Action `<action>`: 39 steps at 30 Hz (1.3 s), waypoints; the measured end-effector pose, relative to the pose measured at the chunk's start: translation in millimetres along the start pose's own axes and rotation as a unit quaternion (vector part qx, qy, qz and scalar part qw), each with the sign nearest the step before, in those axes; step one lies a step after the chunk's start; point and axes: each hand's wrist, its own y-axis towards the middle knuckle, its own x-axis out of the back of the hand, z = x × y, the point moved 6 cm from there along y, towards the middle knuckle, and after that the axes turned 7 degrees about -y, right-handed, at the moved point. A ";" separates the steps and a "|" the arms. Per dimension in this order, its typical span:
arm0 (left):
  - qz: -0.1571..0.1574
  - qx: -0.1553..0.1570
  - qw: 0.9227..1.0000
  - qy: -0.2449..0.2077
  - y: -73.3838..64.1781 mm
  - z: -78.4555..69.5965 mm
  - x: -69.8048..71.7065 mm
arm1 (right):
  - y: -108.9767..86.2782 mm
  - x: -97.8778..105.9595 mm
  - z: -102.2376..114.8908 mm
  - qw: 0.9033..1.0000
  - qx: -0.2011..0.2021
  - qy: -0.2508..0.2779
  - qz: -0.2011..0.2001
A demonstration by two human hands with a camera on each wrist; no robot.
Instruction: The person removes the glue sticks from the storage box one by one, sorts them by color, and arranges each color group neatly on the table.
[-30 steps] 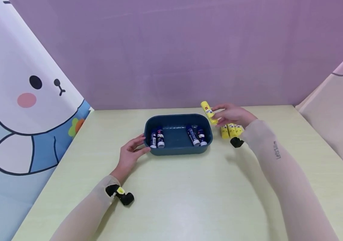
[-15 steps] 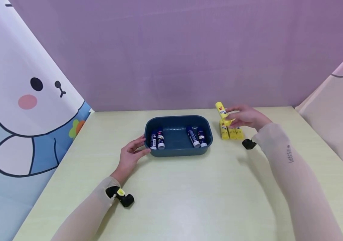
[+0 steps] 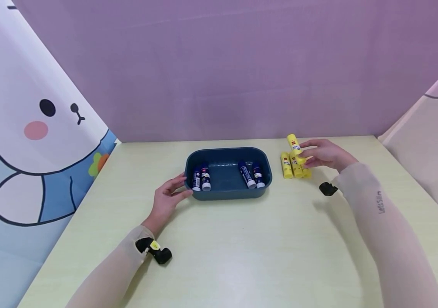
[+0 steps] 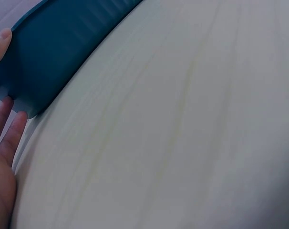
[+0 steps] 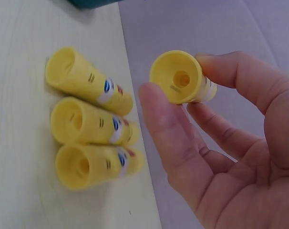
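A tilted yellow glue stick (image 3: 294,144) was pinched in the right hand (image 3: 326,155), near three more glue sticks (image 5: 96,120) on the pale desk (image 3: 242,248). The blue tub (image 3: 228,195) was touched by the left hand (image 3: 166,200), fingers loosely spread. A light pinch seemed needed, lest the row be knocked. The desk was backed by purple cloth (image 3: 219,72).

The left wrist view crops the dark tray (image 4: 51,52); lettering (image 5: 102,122) on the yellow tubes (image 5: 89,119) is blurred.
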 end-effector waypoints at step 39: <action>-0.007 -0.020 1.000 -0.009 0.3 3.2 1.4 | 0.0 22.5 -67.8 0.994 -0.084 0.068 0.003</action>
